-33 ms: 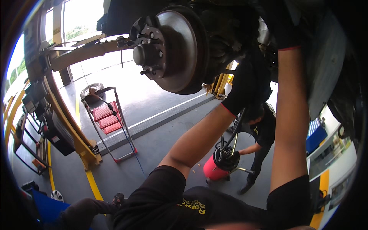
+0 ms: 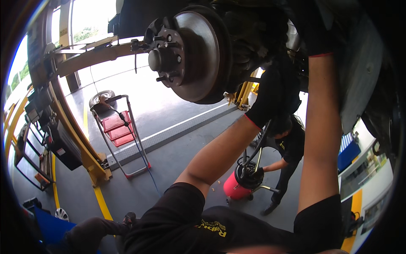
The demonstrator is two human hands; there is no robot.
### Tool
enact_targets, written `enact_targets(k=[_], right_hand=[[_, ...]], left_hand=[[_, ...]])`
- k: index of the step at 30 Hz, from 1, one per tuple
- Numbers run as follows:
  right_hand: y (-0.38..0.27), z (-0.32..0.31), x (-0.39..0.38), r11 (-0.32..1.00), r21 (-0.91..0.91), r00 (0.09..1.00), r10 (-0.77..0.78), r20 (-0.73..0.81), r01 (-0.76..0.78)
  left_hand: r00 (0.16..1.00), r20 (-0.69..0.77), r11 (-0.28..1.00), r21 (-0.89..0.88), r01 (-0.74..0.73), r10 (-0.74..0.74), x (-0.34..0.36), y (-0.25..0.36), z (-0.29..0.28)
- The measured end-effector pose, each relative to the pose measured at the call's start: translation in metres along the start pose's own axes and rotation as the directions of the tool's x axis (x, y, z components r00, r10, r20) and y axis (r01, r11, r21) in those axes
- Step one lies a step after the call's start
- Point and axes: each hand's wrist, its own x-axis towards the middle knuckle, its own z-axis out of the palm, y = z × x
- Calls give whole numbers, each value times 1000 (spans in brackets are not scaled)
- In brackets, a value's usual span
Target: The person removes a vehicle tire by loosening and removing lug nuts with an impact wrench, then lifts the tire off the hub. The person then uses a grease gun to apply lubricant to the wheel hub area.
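Overhead, a brake disc (image 2: 198, 57) with its wheel hub (image 2: 165, 59) and bare studs hangs under a raised vehicle. My left hand (image 2: 272, 93), in a black glove with a red cuff edge, reaches up behind the disc among dark suspension parts (image 2: 249, 53). Higher and to the right, my right hand (image 2: 311, 31), gloved alike, is raised close to the inner wheel-well area. Deep shadow merges both gloves with the parts around them. The fingers of neither hand show, so what they hold or touch is hidden.
Below, a co-worker (image 2: 292, 142) bends over a red drum (image 2: 237, 186) with a black top and hoses. A red step stool (image 2: 120, 131) stands left, near a tyre (image 2: 101, 97) and a yellow lift post (image 2: 91, 163). Another person's leg (image 2: 99, 230) shows lower left.
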Motion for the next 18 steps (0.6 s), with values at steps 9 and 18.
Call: enact_targets(k=[9, 18], right_hand=[[-7, 5, 10, 983, -22, 983, 184, -9, -184], [-2, 9, 6, 977, 135, 987, 160, 32, -163]], left_hand=[[840, 371, -225, 926, -303, 395, 5, 10, 2], [794, 530, -582, 759, -290, 296, -11, 22, 13]])
